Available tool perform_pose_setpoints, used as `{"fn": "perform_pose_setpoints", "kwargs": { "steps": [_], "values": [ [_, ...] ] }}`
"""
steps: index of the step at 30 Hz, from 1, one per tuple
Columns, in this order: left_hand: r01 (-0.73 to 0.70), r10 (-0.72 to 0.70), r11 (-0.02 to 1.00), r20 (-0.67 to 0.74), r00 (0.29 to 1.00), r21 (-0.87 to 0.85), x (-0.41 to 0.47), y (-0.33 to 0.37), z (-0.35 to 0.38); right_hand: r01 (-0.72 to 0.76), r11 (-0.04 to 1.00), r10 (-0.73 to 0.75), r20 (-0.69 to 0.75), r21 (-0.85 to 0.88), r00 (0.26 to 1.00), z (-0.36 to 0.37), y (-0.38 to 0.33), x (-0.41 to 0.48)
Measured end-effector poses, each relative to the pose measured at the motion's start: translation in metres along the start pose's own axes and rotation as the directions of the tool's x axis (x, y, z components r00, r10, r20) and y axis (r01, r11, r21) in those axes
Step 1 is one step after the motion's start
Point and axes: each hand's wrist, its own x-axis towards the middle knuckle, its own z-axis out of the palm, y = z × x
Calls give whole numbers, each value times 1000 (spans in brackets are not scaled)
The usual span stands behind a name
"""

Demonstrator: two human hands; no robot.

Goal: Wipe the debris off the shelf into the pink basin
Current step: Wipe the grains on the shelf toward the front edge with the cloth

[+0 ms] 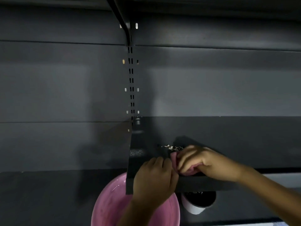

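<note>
Your right hand [200, 162] is clamped on a pink cloth [187, 170], pressed on the shelf [244, 141]. Your left hand [153, 176] curls over the shelf's front edge. Loose debris [172, 147] lies just behind the cloth. The pink basin [110, 201] sits below the shelf's left end.

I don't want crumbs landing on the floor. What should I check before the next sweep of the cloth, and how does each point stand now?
1. Cloth gripped: right hand holds the pink cloth on the shelf. Ok.
2. Pile gathered: the debris lies in a pale heap just beyond the fingers. Ok.
3. Guard in place: left hand has its fingers curled over the shelf's front edge. Ok.
4. Catch below: pink basin sits under the shelf's left corner. Ok.
5. Fall path: white container stands open beside the basin, under the edge. Cannot tell if it is clear.
</note>
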Motion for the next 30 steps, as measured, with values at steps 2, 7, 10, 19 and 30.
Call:
{"fn": "perform_pose_setpoints", "kwargs": {
  "steps": [2, 7, 10, 19, 30],
  "values": [
    [-2, 2, 1000, 5, 1000, -1, 0, 0, -1, 23, 997, -28, -80, -68, 996, -2, 2, 9],
    [-23, 23, 1000, -29, 999, -16, -2, -2, 0, -120, 992, 122, -328, 27, 937, -30, 9, -16],
    [-54, 53, 998, -57, 997, -19, -3, -2, 2, -49, 999, 47, -190, -6, 981, -13, -7, -22],
    [-67, 64, 996, -62, 996, -55, -5, -3, 3, -173, 874, 411, -503, 454, 760, -14, 4, -16],
    [-51, 51, 997, -10, 999, -60, -4, -1, -3, -541, 763, 646, -446, 354, 619, 28, 10, 22]
  ]
}}
